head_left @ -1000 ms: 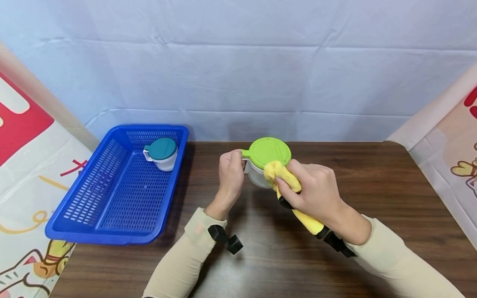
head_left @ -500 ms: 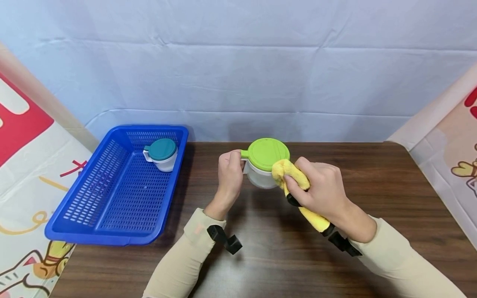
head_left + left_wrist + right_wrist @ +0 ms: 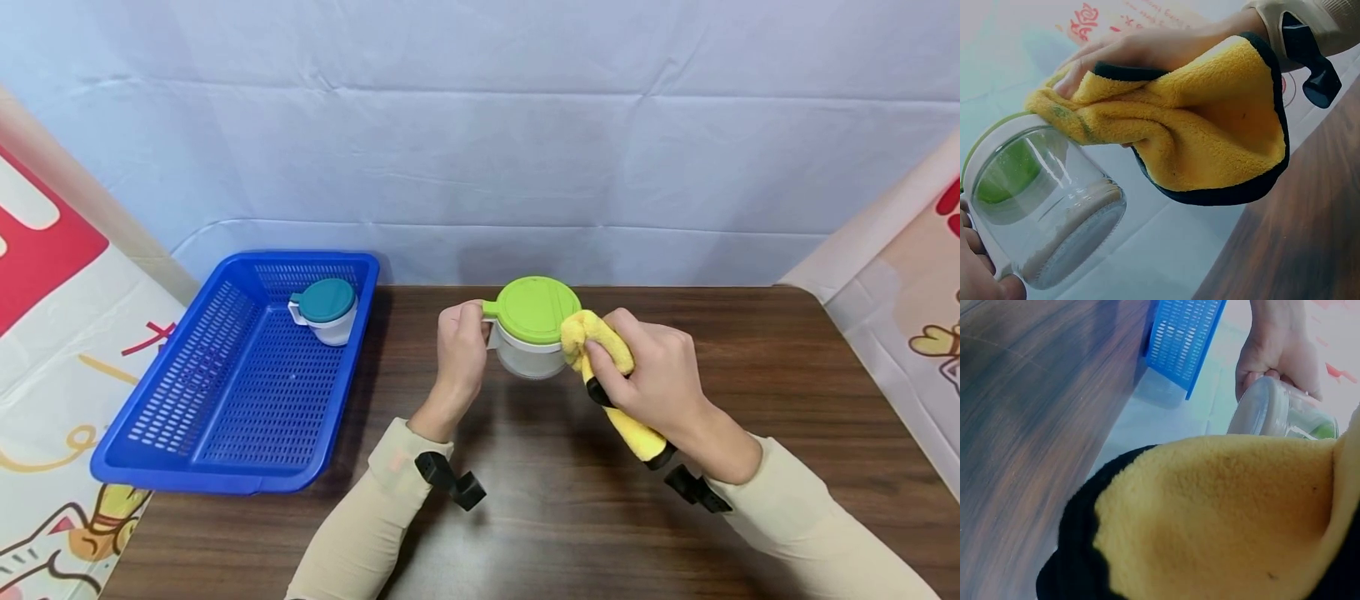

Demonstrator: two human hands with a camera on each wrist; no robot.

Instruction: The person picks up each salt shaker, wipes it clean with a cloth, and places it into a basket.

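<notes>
My left hand (image 3: 461,348) grips the white handle of a clear seasoning jar (image 3: 531,358) with a bright green lid (image 3: 538,310). Through the jar's clear wall (image 3: 1066,187) its thick bottom shows in the left wrist view. In my right hand (image 3: 660,375) is a bunched yellow cleaning cloth (image 3: 600,343) with black edging. The bunched end lies against the right side of the jar's rim, just under the lid. A loose flap of the cloth (image 3: 1210,119) hangs below the right hand. Most of the right fingers are hidden by cloth.
At the left stands a blue perforated basket (image 3: 217,479). Inside its back right corner is a similar jar with a teal lid (image 3: 328,300). A pale cloth backdrop (image 3: 480,150) rises behind the brown wooden table (image 3: 750,367). Printed sheets flank both sides.
My right hand and the yellow cloth have moved right along the jar's rim, from its front to its right side. The left hand and jar have shifted very slightly left.
</notes>
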